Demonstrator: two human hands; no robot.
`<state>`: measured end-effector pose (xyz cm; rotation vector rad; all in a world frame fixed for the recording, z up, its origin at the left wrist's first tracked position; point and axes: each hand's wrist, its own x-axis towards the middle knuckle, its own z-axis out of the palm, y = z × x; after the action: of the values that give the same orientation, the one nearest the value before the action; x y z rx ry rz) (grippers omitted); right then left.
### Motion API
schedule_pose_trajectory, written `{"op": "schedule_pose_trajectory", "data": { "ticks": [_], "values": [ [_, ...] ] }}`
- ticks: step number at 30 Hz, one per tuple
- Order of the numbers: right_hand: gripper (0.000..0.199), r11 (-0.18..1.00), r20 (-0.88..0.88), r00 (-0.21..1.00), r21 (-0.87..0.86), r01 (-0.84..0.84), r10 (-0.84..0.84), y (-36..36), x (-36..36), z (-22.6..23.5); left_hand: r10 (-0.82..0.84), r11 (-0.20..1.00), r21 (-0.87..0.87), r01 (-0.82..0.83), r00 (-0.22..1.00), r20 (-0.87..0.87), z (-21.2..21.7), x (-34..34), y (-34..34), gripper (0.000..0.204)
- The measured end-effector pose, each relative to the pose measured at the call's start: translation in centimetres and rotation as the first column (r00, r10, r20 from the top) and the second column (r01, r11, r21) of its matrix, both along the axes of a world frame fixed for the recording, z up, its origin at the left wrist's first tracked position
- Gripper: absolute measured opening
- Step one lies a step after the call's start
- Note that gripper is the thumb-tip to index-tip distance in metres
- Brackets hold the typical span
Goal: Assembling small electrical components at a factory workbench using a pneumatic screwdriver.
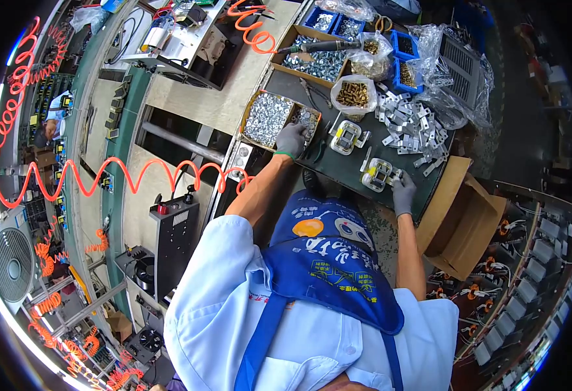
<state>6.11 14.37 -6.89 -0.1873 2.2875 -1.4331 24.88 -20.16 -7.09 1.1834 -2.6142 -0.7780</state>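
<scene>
My left hand (291,140), in a grey glove, reaches into the cardboard box of small silver fasteners (267,120), at its right compartment. Its fingers are bent together; what they pinch, if anything, is too small to tell. My right hand (403,194), also gloved, grips the side of a whitish frame-shaped part with a yellow core (378,174), above the dark bench top. A similar part with a yellow core (346,137) lies on the bench between my hands. Just right of my left hand are dark-handled pliers (318,151).
Flat silver brackets (411,124) lie heaped at the right. Behind them stand a bag of brass fasteners (354,95), blue bins (404,75) and a larger screw box (315,64). An open carton (461,218) adjoins the bench's right edge. Coiled orange hoses (136,171) hang at the left.
</scene>
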Motion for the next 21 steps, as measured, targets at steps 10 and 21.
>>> {"op": "schedule_pose_trajectory", "data": {
  "ticks": [10, 21],
  "values": [
    [0.038, 0.999, 0.023, 0.999, 0.027, 0.025, -0.026, -0.3, 0.2, 0.6, 0.157, 0.985, 0.075, -0.155, 0.988, -0.014, -1.3, 3.6, -7.8, 0.02],
    [0.036, 1.0, 0.052, 0.998, 0.01, 0.021, -0.022, -0.2, 0.2, 1.0, 0.106, 0.994, -0.018, -0.105, 0.951, 0.291, 0.2, 2.3, -7.9, 0.02]
  ]
}}
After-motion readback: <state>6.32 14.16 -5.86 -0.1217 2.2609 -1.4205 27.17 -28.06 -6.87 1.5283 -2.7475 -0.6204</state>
